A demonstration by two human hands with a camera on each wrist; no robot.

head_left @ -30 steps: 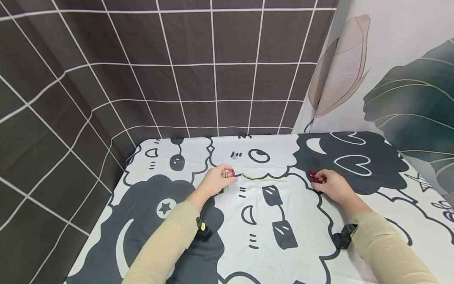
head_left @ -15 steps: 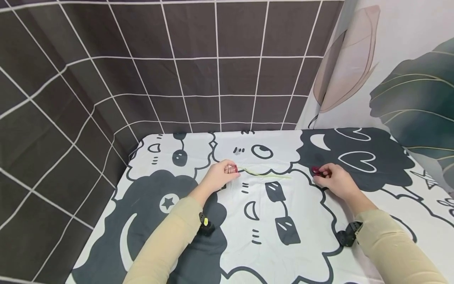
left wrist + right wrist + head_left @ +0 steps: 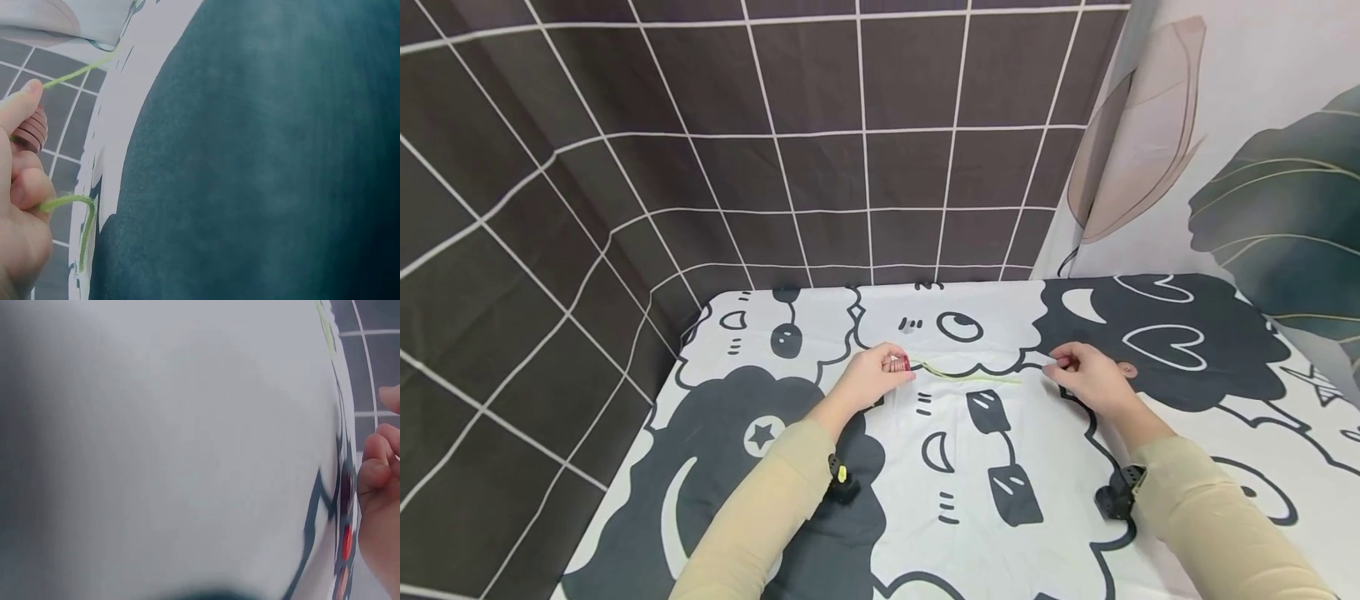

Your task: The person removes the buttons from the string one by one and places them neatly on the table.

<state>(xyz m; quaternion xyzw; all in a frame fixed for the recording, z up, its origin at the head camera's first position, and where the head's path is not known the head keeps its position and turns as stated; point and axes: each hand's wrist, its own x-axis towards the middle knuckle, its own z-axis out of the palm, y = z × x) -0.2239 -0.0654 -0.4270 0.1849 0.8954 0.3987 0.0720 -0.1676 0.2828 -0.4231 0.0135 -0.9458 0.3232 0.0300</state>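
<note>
My left hand (image 3: 867, 379) pinches a small stack of thin reddish discs (image 3: 905, 363). In the left wrist view, the pinkish stack (image 3: 31, 129) sits between the thumb and curled fingers; a yellow-green string (image 3: 78, 72) runs out past the thumb, with a tail below the fingers. On the cloth the string (image 3: 970, 378) stretches rightward. My right hand (image 3: 1093, 382) hovers right of its end, fingertips apart, with nothing visible between them. Beside this hand lies a brownish disc (image 3: 1126, 369). The right wrist view shows a red piece (image 3: 347, 541) near the hand (image 3: 381, 506).
A black-and-white patterned cloth (image 3: 970, 533) covers the surface. Behind it hangs a dark grid curtain (image 3: 820, 175), and a leaf-printed curtain (image 3: 1247, 83) is at the right. Each wrist wears a small black device.
My right hand has shifted left and no longer shows the dark red piece at its fingertips; the brownish disc has come into view beside it. My left hand keeps its pinch on the stack.
</note>
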